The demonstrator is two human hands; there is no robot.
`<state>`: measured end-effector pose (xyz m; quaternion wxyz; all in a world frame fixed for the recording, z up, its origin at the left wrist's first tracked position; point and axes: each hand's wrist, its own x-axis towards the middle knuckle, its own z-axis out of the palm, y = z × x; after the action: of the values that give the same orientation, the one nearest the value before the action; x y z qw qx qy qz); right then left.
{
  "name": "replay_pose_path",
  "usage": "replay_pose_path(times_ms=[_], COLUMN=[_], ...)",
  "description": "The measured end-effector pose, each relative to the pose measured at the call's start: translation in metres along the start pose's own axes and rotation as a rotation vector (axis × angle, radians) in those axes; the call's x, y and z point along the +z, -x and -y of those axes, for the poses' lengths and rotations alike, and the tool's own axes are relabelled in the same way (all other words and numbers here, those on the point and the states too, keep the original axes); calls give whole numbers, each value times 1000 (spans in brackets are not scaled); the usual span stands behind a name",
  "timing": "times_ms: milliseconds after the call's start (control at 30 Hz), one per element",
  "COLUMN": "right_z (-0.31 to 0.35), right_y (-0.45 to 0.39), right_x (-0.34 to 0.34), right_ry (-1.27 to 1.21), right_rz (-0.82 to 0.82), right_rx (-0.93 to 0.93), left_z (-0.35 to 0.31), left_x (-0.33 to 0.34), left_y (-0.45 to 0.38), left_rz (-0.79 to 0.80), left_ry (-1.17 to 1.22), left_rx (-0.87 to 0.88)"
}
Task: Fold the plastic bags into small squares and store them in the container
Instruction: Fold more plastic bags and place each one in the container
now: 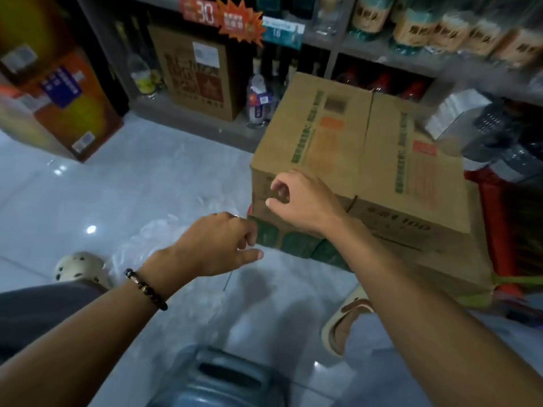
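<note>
a: ok, where are the bags?

b: i see clear plastic bags [164,239] crumpled on the floor tiles [152,160], just left of the cardboard box [361,160] and partly behind the left hand [217,245]. container's likely the grey tub [217,380] at the bottom edge, can't confirm.

a: hands?

b: left hand has fingers curled, thumb out, hovering over the film; can't tell if it pinches anything. right hand [299,201] has fingers curled at the box's near corner, holding nothing i can see.

a: handling?

b: my read: very light, limp, slippery thin film, won't hold a crease unless pressed flat. i'd take an edge or corner and pinch it, not the middle.

a: orientation?

b: it's a loose heap, no clear long axis. blur hides where the opening is.
</note>
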<state>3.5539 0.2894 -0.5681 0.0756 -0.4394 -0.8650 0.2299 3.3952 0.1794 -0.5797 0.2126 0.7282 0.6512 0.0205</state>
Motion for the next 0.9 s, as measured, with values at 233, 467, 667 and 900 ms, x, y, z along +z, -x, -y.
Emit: replay_pose_path(times_ms=[233,467,667,900], right_z=[27,24,13,16], right_y=[-16,2,22,-6], right_x=[140,273,342,338], right_ry=[-177,-455,-702,-796], right_rz=[240,461,464,445], right_rx=[127,559,1004,937], left_z=[60,100,121,137], left_x=[83,154,183,175], left_y=[68,99,109,107], left_rz=[67,61,91,36], left_ry=[153,284,325,324], left_rx=[-249,-482,-585,-611])
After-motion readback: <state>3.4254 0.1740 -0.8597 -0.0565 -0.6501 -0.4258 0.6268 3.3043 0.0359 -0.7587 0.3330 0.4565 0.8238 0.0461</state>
